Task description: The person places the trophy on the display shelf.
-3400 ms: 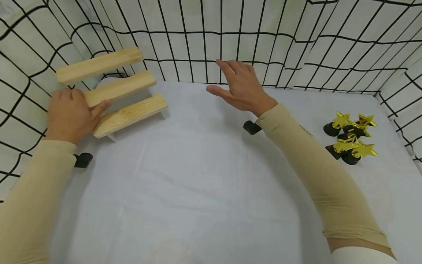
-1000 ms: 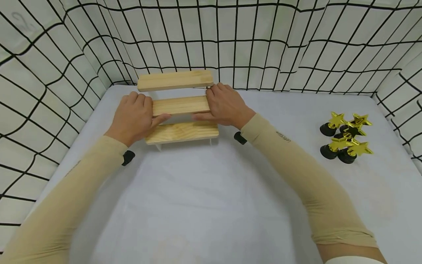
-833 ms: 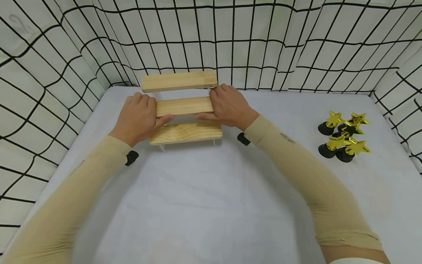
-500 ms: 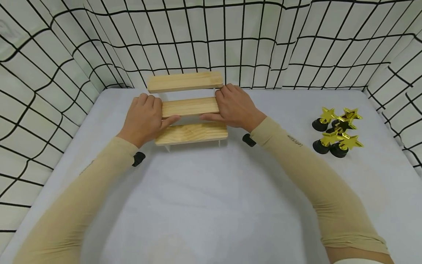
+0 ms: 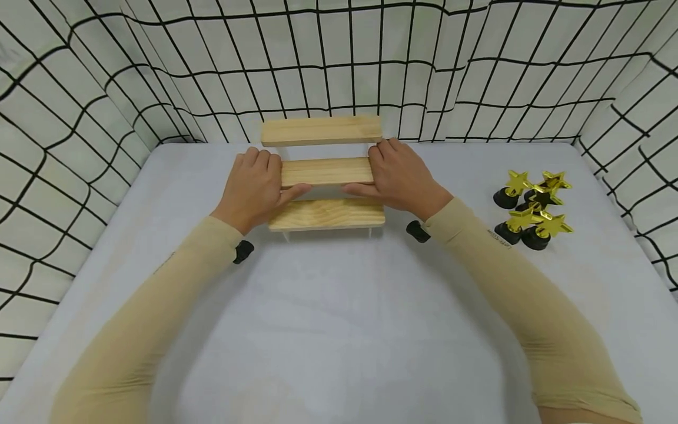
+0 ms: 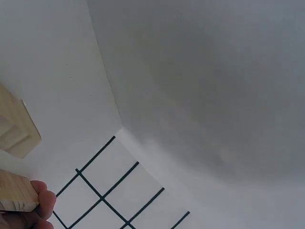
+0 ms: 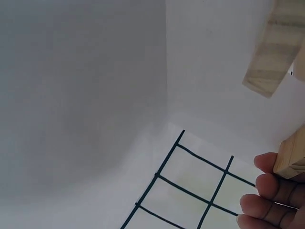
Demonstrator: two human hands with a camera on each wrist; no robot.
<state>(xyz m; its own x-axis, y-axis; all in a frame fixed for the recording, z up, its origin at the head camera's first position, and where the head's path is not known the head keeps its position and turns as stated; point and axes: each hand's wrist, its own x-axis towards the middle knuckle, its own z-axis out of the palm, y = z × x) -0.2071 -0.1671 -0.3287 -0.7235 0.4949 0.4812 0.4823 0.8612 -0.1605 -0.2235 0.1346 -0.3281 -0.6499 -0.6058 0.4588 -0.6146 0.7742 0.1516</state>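
A three-tier wooden display stand (image 5: 326, 172) with pale plank steps stands near the back of the white table. My left hand (image 5: 254, 187) grips the left end of its middle plank, thumb along the front edge. At the right end of that same plank, my right hand (image 5: 398, 176) holds on with its fingers curled round the end. In the left wrist view, fingertips (image 6: 46, 202) wrap the plank's end. The right wrist view shows fingers (image 7: 267, 186) under and beside the plank end (image 7: 291, 155). Thin light legs show below the lowest plank.
Several gold star trophies (image 5: 540, 203) on black bases stand in a cluster at the right of the table (image 5: 328, 330). Black wire grid (image 5: 339, 65) runs along the back and both sides, close behind the stand's top plank.
Earlier the stand sat angled at the far left, with only my left hand on it. Both hands now hold it; it is squared up and has shifted right toward the middle. The trophies keep their place.
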